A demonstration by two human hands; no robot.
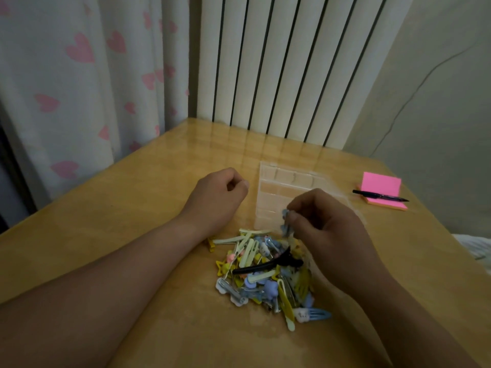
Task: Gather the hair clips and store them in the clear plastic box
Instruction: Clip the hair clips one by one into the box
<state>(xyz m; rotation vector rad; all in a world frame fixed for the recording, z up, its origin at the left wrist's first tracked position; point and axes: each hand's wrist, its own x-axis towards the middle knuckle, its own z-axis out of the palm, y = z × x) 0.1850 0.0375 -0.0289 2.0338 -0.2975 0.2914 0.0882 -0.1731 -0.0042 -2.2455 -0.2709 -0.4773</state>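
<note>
The right hand (328, 229) is raised a little above the table (127, 208), with its thumb and fingertips drawn together in a pinch on a small blue hair clip (286, 221). The other fingers are curled in beside them. The clip hangs down from the pinch with its long axis roughly upright in the view. Its top is at the fingertips and its lower end points down at the pile of hair clips (265, 277). It sits over the near edge of the clear plastic box (276, 187), between the box and the pile.

The left hand (219, 193) lies just left of the box, fingers curled into a loose fist, thumb against the forefinger. Nothing shows in its grip.

The box lies flat on the table beyond the pile, and its grid of small compartments looks bare. The pile is near the front edge, between the two forearms, a jumble of yellow, pale green, blue and pink clips pointing every way. A long black clip (268, 266) lies across the top of it, its long axis running left to right and rising slightly toward the right hand.

Well off to the right is a pink sticky-note pad (382, 183) with a black pen (380, 195) lying across it
</note>
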